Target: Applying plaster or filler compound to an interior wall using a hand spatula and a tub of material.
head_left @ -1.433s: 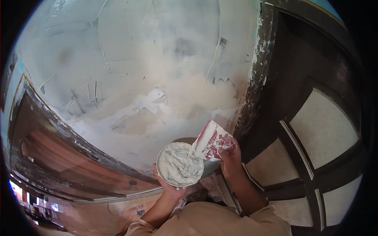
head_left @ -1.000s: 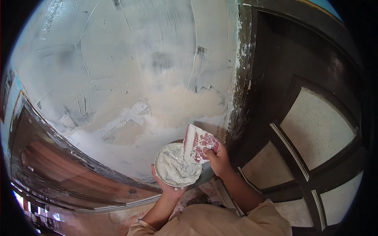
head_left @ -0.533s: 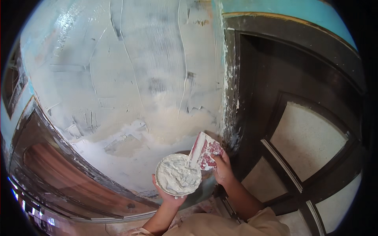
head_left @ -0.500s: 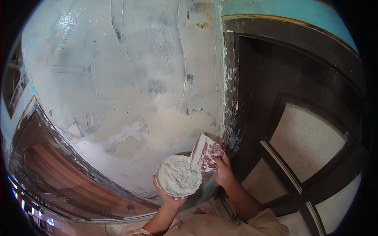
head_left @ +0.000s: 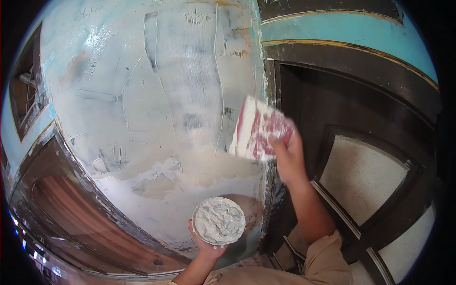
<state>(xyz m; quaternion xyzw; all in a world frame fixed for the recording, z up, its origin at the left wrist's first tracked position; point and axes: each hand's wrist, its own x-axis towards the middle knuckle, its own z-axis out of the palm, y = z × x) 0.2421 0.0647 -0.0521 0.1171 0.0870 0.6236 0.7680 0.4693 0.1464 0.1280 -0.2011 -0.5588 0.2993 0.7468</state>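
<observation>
My left hand is wrapped round the underside of a round bowl, low in front of me. Thick greyish-white putty fills it, its surface lumpy and ridged. Raised in front of the wall, my right hand grips a flat red putty spreader with the thumb on its face. Putty is smeared over the spreader, with a thick white band along its left edge. It is slightly blurred; I cannot tell whether that edge touches the wall, which carries patchy putty with long vertical strokes.
A dark wooden door with pale panels stands right of the wall, its putty-splashed frame close to my right hand. Turquoise paint runs above it. At lower left is a dark-framed brown panel; a small opening sits higher up.
My right hand has lifted the spreader from the bowl's rim, up and to the right before the wall. The bowl in my left hand sits slightly lower in view. The view has tilted up.
</observation>
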